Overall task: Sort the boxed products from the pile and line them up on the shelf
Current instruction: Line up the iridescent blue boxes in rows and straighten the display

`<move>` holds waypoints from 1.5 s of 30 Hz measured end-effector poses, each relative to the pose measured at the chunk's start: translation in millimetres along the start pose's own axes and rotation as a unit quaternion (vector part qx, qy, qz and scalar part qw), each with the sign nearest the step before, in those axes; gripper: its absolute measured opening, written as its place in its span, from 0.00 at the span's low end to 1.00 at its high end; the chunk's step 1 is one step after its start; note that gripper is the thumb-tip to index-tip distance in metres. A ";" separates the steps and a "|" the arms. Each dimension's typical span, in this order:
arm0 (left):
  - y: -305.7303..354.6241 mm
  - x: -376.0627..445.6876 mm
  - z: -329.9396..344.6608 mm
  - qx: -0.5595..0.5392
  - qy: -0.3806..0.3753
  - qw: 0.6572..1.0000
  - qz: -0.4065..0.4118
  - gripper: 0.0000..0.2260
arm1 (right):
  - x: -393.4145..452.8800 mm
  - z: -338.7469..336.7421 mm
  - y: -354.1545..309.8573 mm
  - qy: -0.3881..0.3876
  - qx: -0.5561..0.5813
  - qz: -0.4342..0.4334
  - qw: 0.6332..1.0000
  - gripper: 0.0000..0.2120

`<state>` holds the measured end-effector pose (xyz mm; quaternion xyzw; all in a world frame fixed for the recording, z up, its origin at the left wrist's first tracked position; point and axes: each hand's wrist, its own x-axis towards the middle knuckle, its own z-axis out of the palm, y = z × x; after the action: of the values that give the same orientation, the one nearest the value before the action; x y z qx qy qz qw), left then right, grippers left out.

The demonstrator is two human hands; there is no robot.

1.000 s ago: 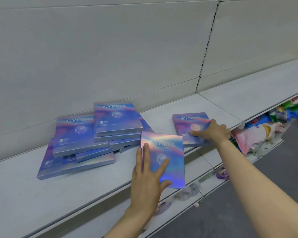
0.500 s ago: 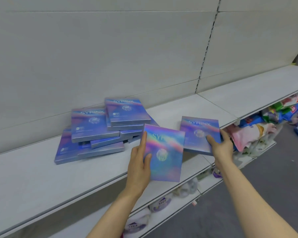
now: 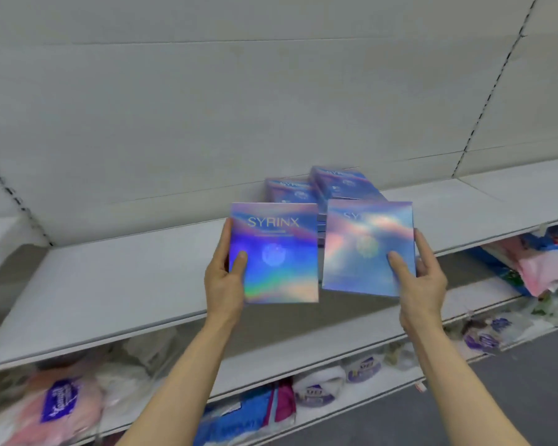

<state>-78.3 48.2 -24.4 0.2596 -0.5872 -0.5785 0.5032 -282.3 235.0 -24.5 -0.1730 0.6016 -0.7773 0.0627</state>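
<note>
2 boxes held: L hand 1, R hand 1

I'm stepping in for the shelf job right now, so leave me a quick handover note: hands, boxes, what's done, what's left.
Left hand grips one flat holographic blue SYRINX box, held up facing the camera.
Right hand grips a second holographic box beside it, also lifted off the shelf.
The pile of matching boxes lies behind them on the white shelf.
Done: two boxes picked up. No lined-up box is visible.
Left: stand both in a row, then sort the pile.
</note>
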 end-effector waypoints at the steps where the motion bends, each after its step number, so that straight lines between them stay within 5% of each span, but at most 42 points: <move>1: 5.9 1.6 -18.9 0.003 0.017 1.000 0.001 0.28 | -13.6 16.3 -2.7 -0.016 0.008 -0.005 1.000 0.24; 11: 71.8 6.0 -187.6 0.069 0.129 0.989 0.023 0.30 | -111.8 162.5 -14.4 -0.134 0.074 -0.014 0.988 0.26; 30: 136.1 30.4 -379.8 0.057 0.357 0.929 0.078 0.24 | -189.4 383.9 -13.2 -0.341 0.136 0.017 0.930 0.27; 45: 192.0 50.4 -597.3 0.085 0.316 0.941 0.090 0.23 | -350.9 539.9 -15.5 -0.306 0.172 0.011 0.936 0.27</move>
<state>489.2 -208.7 66.0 0.4166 -0.4662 -0.3670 0.6888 232.4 -146.9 39.2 -0.3827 0.4125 -0.7773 0.2813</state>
